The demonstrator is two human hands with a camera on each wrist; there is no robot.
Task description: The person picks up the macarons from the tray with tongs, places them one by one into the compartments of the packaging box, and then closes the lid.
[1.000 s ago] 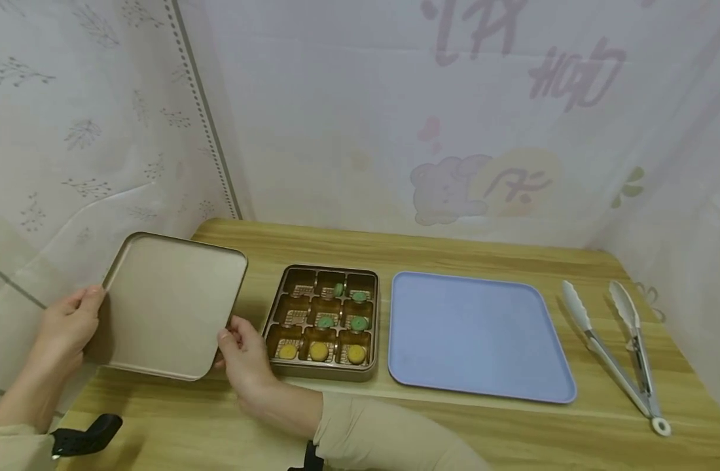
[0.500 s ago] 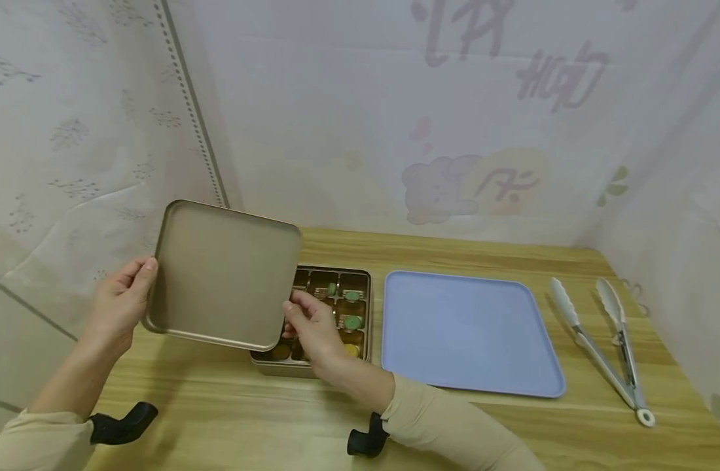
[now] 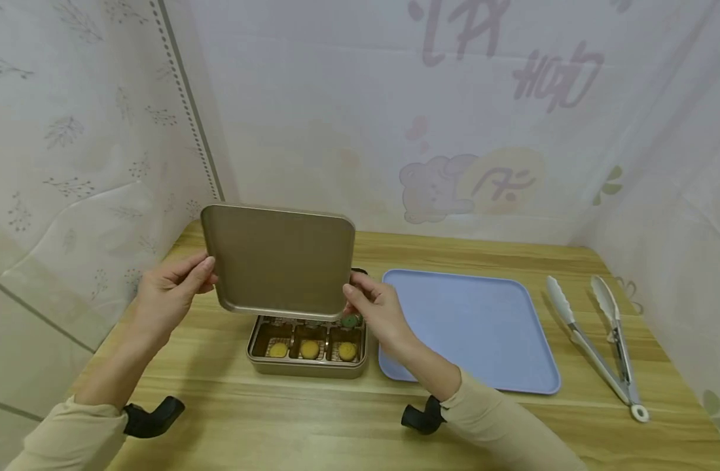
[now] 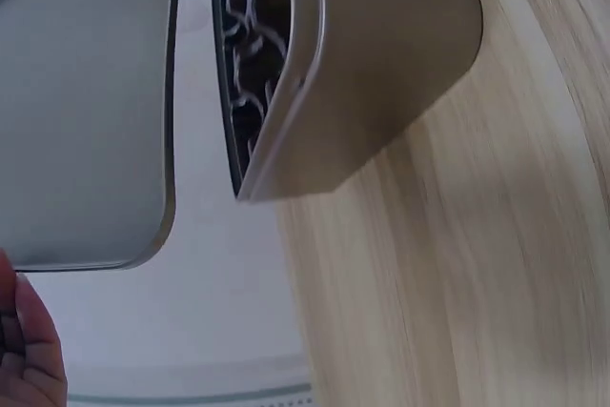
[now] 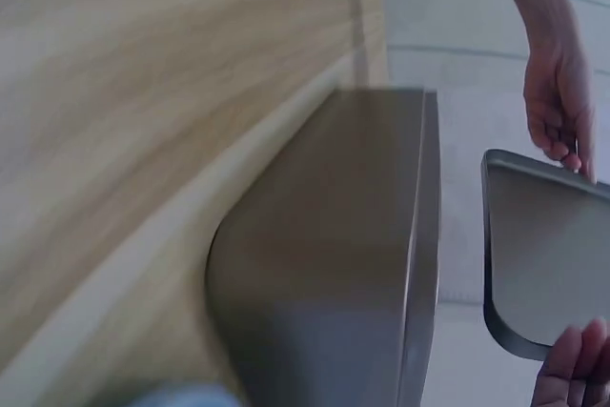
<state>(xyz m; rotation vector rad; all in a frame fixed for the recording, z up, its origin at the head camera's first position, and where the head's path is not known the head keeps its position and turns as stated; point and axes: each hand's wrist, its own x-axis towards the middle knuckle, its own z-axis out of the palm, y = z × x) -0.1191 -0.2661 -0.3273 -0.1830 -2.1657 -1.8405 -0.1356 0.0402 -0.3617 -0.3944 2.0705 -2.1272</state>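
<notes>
Both hands have the flat square gold metal lid point(image 3: 279, 260) by its side edges, left hand point(image 3: 170, 292) and right hand point(image 3: 376, 307), fingers curled round the rim. It hangs tilted, just above the gold compartmented tin point(image 3: 307, 353) on the wooden desk point(image 3: 277, 432), still uncovered at the front row.

Both forearms reach forward in beige sleeves, each wrist wearing a black strap-on mount. The left hand point(image 3: 170, 291) is raised, palm turned inward toward the right hand point(image 3: 376, 307), its thumb on top and fingers curled in a pinch at the fingertips. The right hand mirrors it at about the same height, thumb and fingers point(image 3: 360, 282) closed in a pinch, palm facing left. The two hands are well apart and level. In the right wrist view, the left hand's fingers point(image 5: 558, 135) hang downward, slightly bent.
</notes>
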